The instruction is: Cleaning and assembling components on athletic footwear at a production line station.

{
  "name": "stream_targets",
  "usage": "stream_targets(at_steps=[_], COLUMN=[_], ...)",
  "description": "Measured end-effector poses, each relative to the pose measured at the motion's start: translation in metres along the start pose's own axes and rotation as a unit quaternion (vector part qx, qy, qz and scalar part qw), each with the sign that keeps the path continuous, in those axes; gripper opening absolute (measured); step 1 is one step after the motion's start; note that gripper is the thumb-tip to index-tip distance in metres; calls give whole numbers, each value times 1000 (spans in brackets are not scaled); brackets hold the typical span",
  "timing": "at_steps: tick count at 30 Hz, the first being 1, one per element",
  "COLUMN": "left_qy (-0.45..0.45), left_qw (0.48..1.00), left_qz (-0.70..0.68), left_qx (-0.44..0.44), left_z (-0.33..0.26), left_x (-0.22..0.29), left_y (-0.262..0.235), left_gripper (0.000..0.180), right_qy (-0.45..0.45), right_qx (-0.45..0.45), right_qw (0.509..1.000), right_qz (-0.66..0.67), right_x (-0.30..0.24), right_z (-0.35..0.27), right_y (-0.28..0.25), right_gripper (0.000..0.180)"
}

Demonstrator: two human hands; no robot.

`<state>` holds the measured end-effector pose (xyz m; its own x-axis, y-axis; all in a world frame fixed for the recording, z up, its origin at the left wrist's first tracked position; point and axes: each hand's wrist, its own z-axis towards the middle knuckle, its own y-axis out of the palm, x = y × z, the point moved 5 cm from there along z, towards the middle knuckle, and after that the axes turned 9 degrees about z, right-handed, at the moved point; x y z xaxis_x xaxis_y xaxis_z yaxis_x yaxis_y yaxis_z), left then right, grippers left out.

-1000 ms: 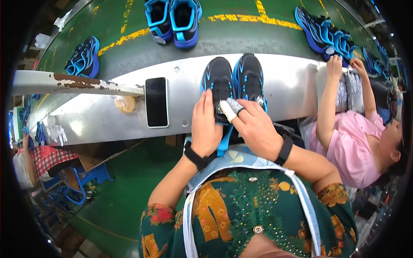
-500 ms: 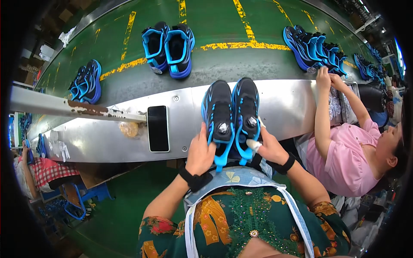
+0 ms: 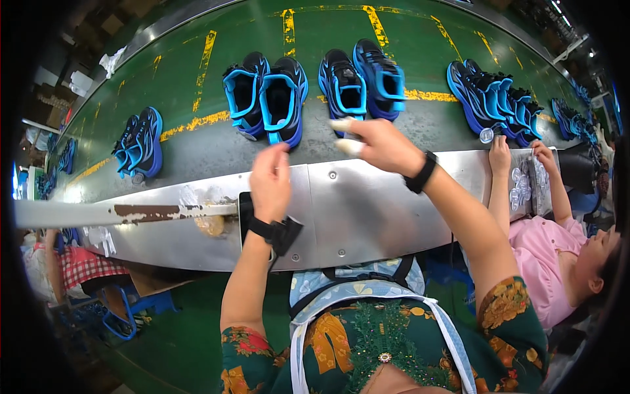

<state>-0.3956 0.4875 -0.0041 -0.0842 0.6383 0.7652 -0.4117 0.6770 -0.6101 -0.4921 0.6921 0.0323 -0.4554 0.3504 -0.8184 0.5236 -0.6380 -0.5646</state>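
Observation:
A pair of black-and-blue sneakers (image 3: 351, 98) stands on the green belt ahead of me, its right shoe blurred. At their heels is my right hand (image 3: 387, 148), with white covers on two fingertips and the thumb and finger apart. My left hand (image 3: 270, 184) is raised just below the heel of a second pair of sneakers (image 3: 282, 98), to the left. Its fingers point up, slightly blurred, with nothing visible in them. Whether it touches that heel tab is unclear. Under my left wrist, a phone (image 3: 245, 213) is mostly covered on the metal ledge (image 3: 374, 203).
More sneakers (image 3: 141, 141) stand farther left, and a row of sneakers (image 3: 492, 98) at the right. A co-worker in pink (image 3: 545, 262) has both hands at the ledge there. A chipped white bar (image 3: 131, 213) crosses from the left beside an amber roll (image 3: 210, 225).
The sneakers I held over the ledge now stand on the belt, right of the second pair. My right hand has come off them, and my left hand has moved left toward the second pair.

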Motion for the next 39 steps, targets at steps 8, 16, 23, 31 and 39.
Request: stream_targets(at_steps=[8, 16, 23, 31, 39], left_qy=[21, 179, 79, 87, 81], left_qw=[965, 973, 953, 964, 968], left_qz=[258, 140, 158, -58, -4], left_qx=[35, -48, -248, -245, -236], left_z=[87, -12, -163, -189, -202], left_x=[-73, 58, 83, 122, 105], left_y=[-12, -26, -42, -8, 36], left_gripper=[53, 16, 19, 33, 13], right_qy=[-1, 18, 73, 54, -100], right_qx=[-44, -179, -163, -121, -311], right_qw=[998, 980, 984, 983, 941], right_qz=[-37, 89, 26, 131, -92], right_x=[28, -17, -51, -28, -50], right_z=[96, -71, -213, -191, -133], right_y=[90, 2, 55, -37, 9], right_gripper=[36, 26, 27, 43, 55])
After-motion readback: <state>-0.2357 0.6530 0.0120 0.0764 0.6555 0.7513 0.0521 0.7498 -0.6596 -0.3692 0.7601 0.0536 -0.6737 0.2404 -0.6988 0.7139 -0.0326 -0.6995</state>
